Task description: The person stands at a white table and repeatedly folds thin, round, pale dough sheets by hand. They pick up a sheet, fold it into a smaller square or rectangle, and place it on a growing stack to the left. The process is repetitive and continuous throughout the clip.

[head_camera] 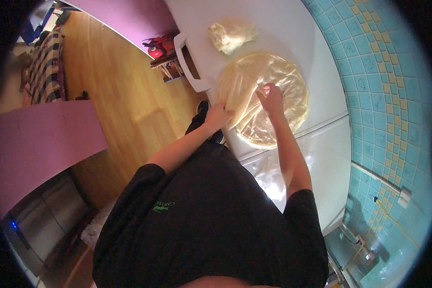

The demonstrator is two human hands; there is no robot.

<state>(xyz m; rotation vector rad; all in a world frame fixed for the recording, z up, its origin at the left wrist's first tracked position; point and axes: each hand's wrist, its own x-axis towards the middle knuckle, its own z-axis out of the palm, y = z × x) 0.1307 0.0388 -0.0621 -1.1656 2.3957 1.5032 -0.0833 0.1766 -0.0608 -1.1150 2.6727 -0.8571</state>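
Observation:
A round stack of thin, pale yellow, translucent sheets (273, 126), like tofu skin, lies on a white, freezer-like top (327, 93). My left hand (219, 117) holds the near left edge of the top sheet (237, 82), which is partly lifted and folded over. Near the middle of the stack, my right hand (272, 99) pinches a bit of the same sheet between thumb and fingers. Just beyond the stack sits a crumpled bundle (234, 35) of similar yellow material. Part of the stack is hidden under my right forearm and the fold.
A white handle (189, 64) juts from the top's left side. Clear plastic (268, 172) lies on the nearer white panel. Teal tiles (363, 82) line the right wall, with a yellow cable (392, 216) plugged in there. Red fire extinguishers (158, 48) stand beyond the handle.

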